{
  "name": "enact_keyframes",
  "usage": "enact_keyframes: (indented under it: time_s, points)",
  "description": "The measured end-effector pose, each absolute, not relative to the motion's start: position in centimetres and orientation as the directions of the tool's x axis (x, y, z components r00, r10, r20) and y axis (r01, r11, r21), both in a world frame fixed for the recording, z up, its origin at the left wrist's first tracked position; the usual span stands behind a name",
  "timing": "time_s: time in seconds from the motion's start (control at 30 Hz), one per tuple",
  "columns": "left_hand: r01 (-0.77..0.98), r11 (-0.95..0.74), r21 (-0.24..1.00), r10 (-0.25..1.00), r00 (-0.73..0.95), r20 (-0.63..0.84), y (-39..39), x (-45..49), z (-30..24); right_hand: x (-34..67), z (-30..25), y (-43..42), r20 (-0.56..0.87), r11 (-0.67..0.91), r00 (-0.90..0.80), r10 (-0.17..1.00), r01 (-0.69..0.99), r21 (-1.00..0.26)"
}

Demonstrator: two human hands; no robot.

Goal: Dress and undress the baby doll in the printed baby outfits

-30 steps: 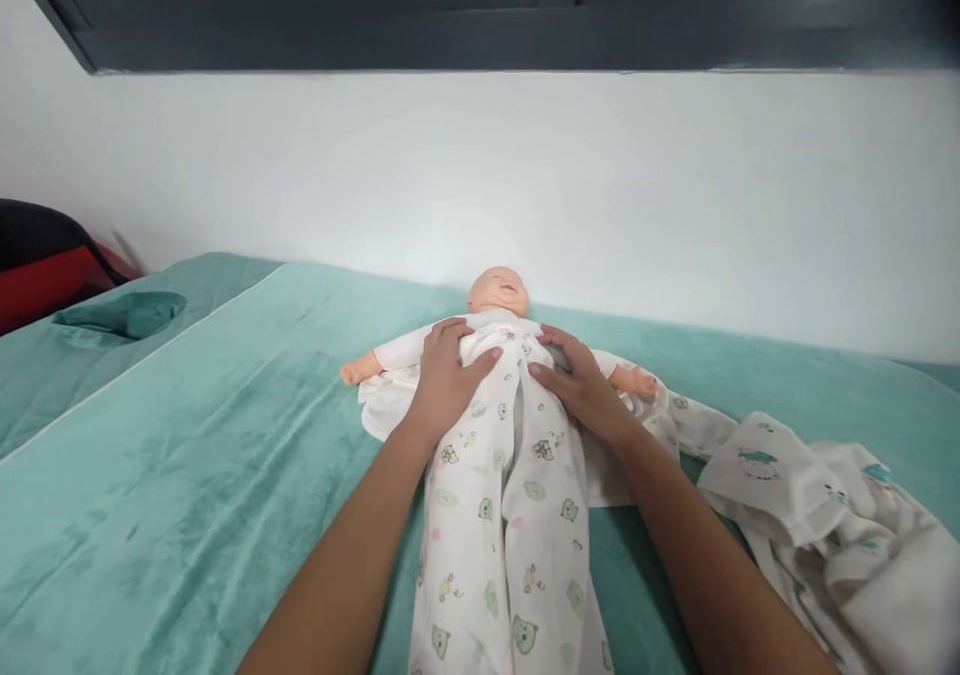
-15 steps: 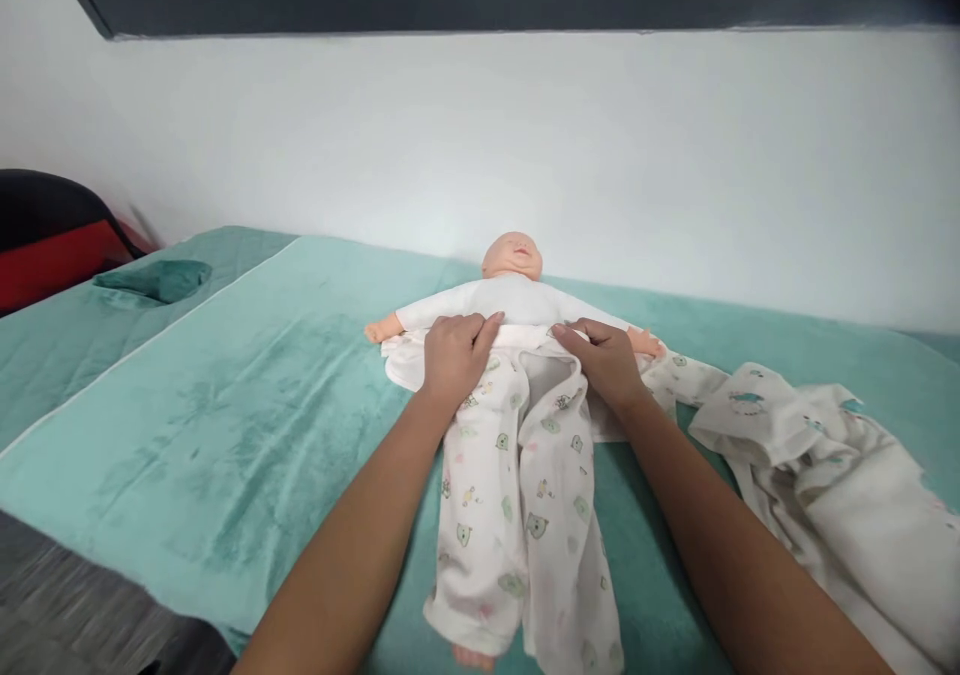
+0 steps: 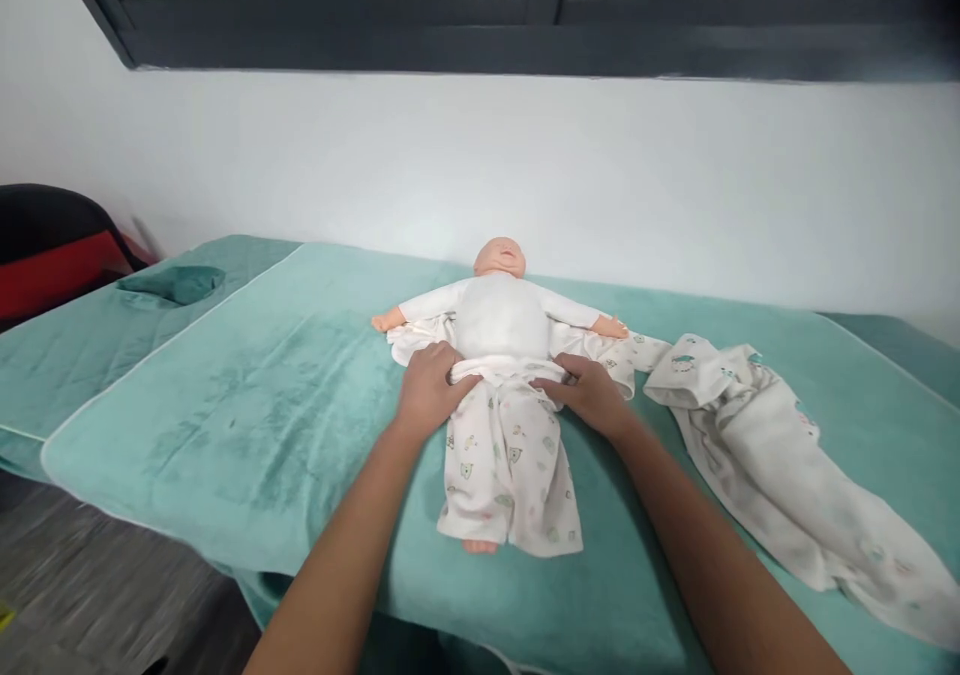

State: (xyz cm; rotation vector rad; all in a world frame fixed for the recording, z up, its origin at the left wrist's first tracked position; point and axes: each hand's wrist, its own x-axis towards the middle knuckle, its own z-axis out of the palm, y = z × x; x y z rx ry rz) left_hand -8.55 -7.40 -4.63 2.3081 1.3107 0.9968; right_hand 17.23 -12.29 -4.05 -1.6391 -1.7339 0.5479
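Observation:
A baby doll (image 3: 501, 315) in a white long-sleeved bodysuit lies on its back, arms spread out. Printed baby pants (image 3: 499, 455) cover its legs, and a foot peeks from one cuff. At the left of the waistband, my left hand (image 3: 431, 390) is closed on the fabric with its thumb on top. My right hand (image 3: 589, 390) pinches the waistband's other side. Under the doll's arms a printed baby shirt (image 3: 619, 355) is spread out, partly hidden by its body.
A crumpled white blanket or garment (image 3: 795, 475) lies to the right on the green bed cover (image 3: 225, 425). The bed has a face hole (image 3: 176, 285) at the left. Behind are a white wall (image 3: 375, 155) and a window frame (image 3: 337, 40); a red and black chair (image 3: 60, 255) stands far left.
The pants' waistband has gone from pulled up over the doll's belly to lying at its waist, with both hands following. My view has tilted up and back, showing more window.

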Motion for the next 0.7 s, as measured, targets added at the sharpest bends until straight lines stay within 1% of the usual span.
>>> enact_keyframes:
  time_s: [0.03,0.1,0.17,0.2,0.27,0.33,0.4,0.47,0.53,0.6,0.63,0.7]
  points:
    - [0.673,-0.514,0.532,0.848,0.306,0.432,-7.6,-8.4,-5.0,16.7,-4.2,-12.3,0.236,0.132,0.053,0.970,0.701,-0.701]
    - [0.727,-0.425,0.540,0.886,0.211,0.412,-7.9,-8.1,-5.4,16.0,-4.5,-12.2,0.286,0.136,0.122,0.950,0.665,-0.734]
    - [0.702,-0.351,0.620,0.923,0.145,0.357,-8.1,-8.0,-5.3,15.8,-4.8,-12.3,0.262,0.107,0.178,0.949,0.599,-0.794]
    - [0.660,-0.337,0.671,0.934,0.144,0.327,-8.3,-8.0,-5.1,15.9,-4.8,-12.4,0.234,0.092,0.180,0.955,0.573,-0.814]
    - [0.549,-0.344,0.762,0.939,0.189,0.288,-8.6,-8.1,-4.6,16.5,-4.7,-13.0,0.172,0.080,0.116,0.978,0.553,-0.830]
    - [0.453,-0.365,0.813,0.927,0.263,0.269,-9.1,-8.5,-4.1,17.1,-4.2,-13.8,0.108,0.105,-0.025,0.994,0.538,-0.837]
    - [0.406,-0.380,0.831,0.908,0.337,0.249,-10.0,-9.0,-3.7,17.6,-3.7,-14.8,0.057,0.136,-0.168,0.984,0.515,-0.846]
    - [0.395,-0.399,0.828,0.888,0.393,0.240,-11.0,-9.4,-3.8,17.6,-3.3,-15.7,0.043,0.150,-0.216,0.975,0.511,-0.846]
    - [0.399,-0.448,0.800,0.869,0.406,0.284,-11.9,-9.6,-4.1,17.2,-3.5,-16.5,0.079,0.165,-0.180,0.980,0.535,-0.829]
    - [0.432,-0.503,0.749,0.855,0.377,0.356,-12.8,-9.6,-4.7,16.7,-4.1,-17.1,0.121,0.162,-0.110,0.987,0.542,-0.825]
    - [0.460,-0.506,0.729,0.859,0.346,0.378,-13.1,-9.5,-4.9,16.5,-4.4,-17.3,0.129,0.147,-0.071,0.989,0.527,-0.837]
    - [0.519,-0.441,0.732,0.897,0.266,0.353,-13.7,-9.3,-5.3,16.1,-5.1,-17.6,0.122,0.096,0.026,0.992,0.468,-0.878]
